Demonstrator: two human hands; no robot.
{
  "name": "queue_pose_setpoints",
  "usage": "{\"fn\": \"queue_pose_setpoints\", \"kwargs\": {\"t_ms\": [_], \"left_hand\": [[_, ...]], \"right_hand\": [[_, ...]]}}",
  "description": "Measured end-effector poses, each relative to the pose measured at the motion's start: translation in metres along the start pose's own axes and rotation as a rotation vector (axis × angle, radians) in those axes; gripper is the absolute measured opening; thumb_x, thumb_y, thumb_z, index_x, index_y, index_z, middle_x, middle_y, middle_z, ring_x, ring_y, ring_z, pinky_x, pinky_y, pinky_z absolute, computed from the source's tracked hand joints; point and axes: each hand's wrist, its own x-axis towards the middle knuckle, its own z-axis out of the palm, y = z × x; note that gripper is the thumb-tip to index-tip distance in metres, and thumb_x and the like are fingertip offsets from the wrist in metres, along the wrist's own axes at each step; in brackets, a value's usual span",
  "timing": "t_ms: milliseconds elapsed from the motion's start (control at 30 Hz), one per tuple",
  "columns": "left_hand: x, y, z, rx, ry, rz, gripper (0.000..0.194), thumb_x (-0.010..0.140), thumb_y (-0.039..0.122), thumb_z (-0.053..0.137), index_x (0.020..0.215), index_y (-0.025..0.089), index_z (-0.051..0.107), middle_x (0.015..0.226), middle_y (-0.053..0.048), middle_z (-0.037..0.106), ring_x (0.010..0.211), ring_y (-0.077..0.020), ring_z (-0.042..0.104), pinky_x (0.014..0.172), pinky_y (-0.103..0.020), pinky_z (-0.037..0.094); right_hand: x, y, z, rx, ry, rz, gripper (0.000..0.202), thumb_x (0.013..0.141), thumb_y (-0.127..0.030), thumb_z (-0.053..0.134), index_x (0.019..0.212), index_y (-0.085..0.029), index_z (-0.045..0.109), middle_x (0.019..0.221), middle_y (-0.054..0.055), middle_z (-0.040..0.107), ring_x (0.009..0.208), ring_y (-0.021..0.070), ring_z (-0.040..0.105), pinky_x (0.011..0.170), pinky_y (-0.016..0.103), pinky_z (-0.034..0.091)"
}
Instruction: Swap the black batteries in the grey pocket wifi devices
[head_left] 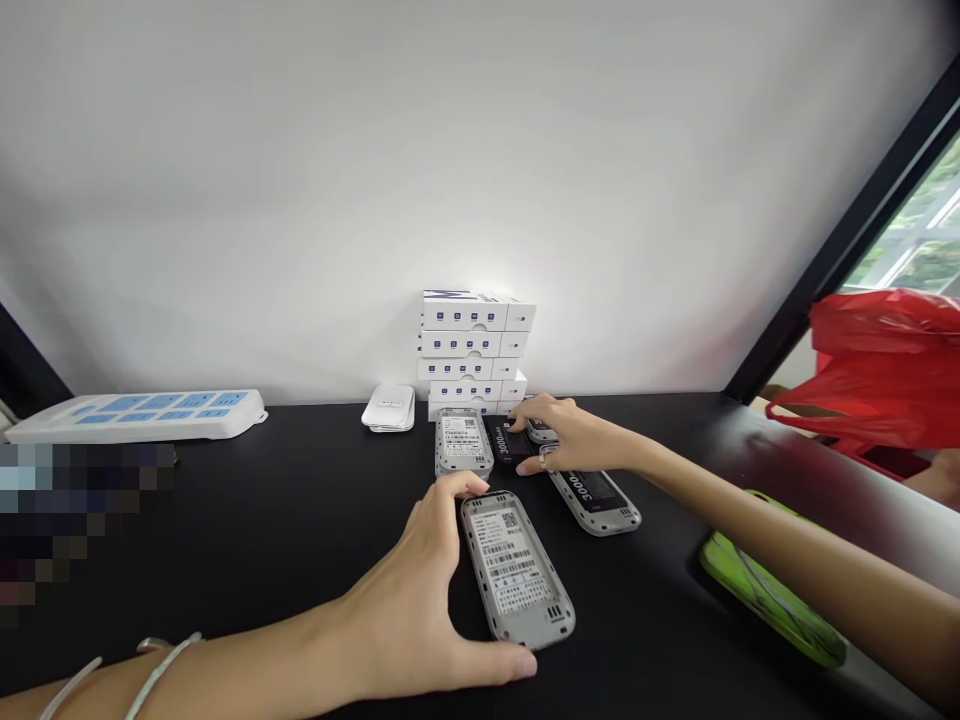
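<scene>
My left hand (pixel 420 600) is curved round the left side of a grey device shell (pixel 517 570), its fingers at the top edge and the thumb near the bottom; the shell's inner label faces up. Farther off, my right hand (pixel 574 435) reaches over a black battery (pixel 510 442), thumb and fingers at its sides. Beneath and beside that hand lies another shell (pixel 596 500) with a black battery in it, and part of one more shows behind the fingers. A stack of grey shells (pixel 463 440) stands left of the loose battery.
White boxes (pixel 465 345) are stacked against the wall. Left of them lie white covers (pixel 389 408) and a white power strip (pixel 142 415). A green phone case (pixel 772 595) lies under my right forearm. Red plastic bags (pixel 885 350) are at the far right. A blurred patch covers the left edge.
</scene>
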Motion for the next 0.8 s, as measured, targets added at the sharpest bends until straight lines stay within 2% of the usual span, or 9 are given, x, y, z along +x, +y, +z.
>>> {"fn": "queue_pose_setpoints", "kwargs": {"t_ms": [133, 200, 267, 367, 467, 667, 800], "left_hand": [[0.001, -0.001, 0.001, 0.002, 0.015, 0.008, 0.098, 0.064, 0.049, 0.084, 0.132, 0.034, 0.015, 0.145, -0.011, 0.023, 0.133, -0.0365, 0.034, 0.109, -0.06, 0.034], [0.002, -0.001, 0.001, -0.003, 0.014, 0.013, 0.098, 0.063, 0.049, 0.084, 0.131, 0.034, 0.015, 0.144, -0.011, 0.023, 0.133, -0.0373, 0.034, 0.109, -0.06, 0.035], [0.002, -0.001, 0.0, -0.01, 0.013, 0.013, 0.098, 0.063, 0.049, 0.085, 0.131, 0.034, 0.016, 0.143, -0.011, 0.025, 0.131, -0.0375, 0.036, 0.107, -0.061, 0.036], [0.002, -0.001, 0.0, -0.021, 0.013, 0.029, 0.097, 0.062, 0.047, 0.086, 0.129, 0.033, 0.017, 0.138, -0.011, 0.029, 0.127, -0.0358, 0.04, 0.105, -0.06, 0.04], [0.002, -0.002, 0.001, -0.026, 0.038, 0.064, 0.096, 0.061, 0.045, 0.087, 0.127, 0.033, 0.018, 0.139, -0.01, 0.027, 0.127, -0.0339, 0.04, 0.105, -0.057, 0.041], [0.0, -0.004, 0.004, -0.017, 0.047, 0.075, 0.1, 0.063, 0.041, 0.086, 0.132, 0.033, 0.014, 0.141, -0.012, 0.026, 0.127, -0.0376, 0.041, 0.104, -0.061, 0.042], [0.0, -0.003, 0.004, -0.017, 0.056, 0.074, 0.097, 0.063, 0.041, 0.085, 0.131, 0.033, 0.016, 0.14, -0.012, 0.028, 0.128, -0.0398, 0.041, 0.103, -0.064, 0.041]], "right_hand": [[-0.013, -0.002, -0.002, -0.004, 0.081, 0.075, 0.079, 0.065, -0.056, 0.074, 0.131, -0.021, 0.049, 0.133, 0.013, 0.05, 0.121, 0.0361, 0.046, 0.104, 0.056, 0.033], [-0.023, -0.009, -0.002, 0.017, 0.117, 0.082, 0.081, 0.066, -0.056, 0.074, 0.134, -0.023, 0.046, 0.138, 0.011, 0.045, 0.123, 0.0343, 0.045, 0.107, 0.054, 0.032], [-0.036, -0.021, 0.002, 0.085, 0.125, 0.078, 0.078, 0.065, -0.056, 0.075, 0.131, -0.026, 0.047, 0.137, 0.008, 0.046, 0.122, 0.0322, 0.047, 0.105, 0.05, 0.036], [-0.052, -0.045, 0.011, 0.172, 0.07, 0.022, 0.078, 0.059, -0.047, 0.082, 0.127, -0.027, 0.049, 0.133, 0.006, 0.047, 0.12, 0.0302, 0.047, 0.102, 0.046, 0.04], [-0.059, -0.061, 0.019, 0.196, -0.017, -0.036, 0.076, 0.06, -0.044, 0.084, 0.126, -0.026, 0.05, 0.13, 0.007, 0.049, 0.119, 0.0287, 0.047, 0.101, 0.043, 0.041], [-0.059, -0.06, 0.021, 0.264, -0.082, -0.037, 0.071, 0.066, -0.058, 0.078, 0.124, -0.024, 0.055, 0.13, 0.007, 0.051, 0.117, 0.0274, 0.047, 0.103, 0.043, 0.038], [-0.063, -0.063, 0.016, 0.263, -0.14, -0.061, 0.063, 0.073, -0.062, 0.071, 0.121, -0.024, 0.06, 0.133, 0.008, 0.05, 0.124, 0.0288, 0.044, 0.112, 0.047, 0.028]]}}
